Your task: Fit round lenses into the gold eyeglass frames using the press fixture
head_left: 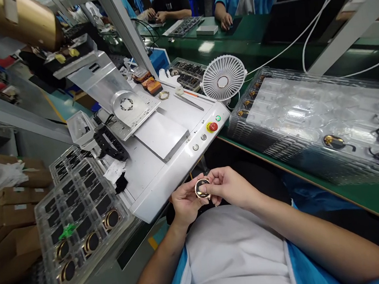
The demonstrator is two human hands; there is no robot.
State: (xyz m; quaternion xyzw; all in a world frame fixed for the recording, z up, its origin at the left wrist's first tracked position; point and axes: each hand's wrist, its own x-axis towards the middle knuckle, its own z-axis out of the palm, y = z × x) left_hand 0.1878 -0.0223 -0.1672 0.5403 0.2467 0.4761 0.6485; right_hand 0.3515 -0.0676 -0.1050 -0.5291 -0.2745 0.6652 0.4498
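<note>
Watch case is up in both hands, right above the lap in the head view. Left hand has its fingers wrapped round the rim, and right hand is pinching it, thumb on the dark face. White fan sits past the machine's red button, btw.

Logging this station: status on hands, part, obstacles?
Left hand, right hand both holding gold-rimmed piece. Its dark face partly covered. White machine just beyond.
</note>
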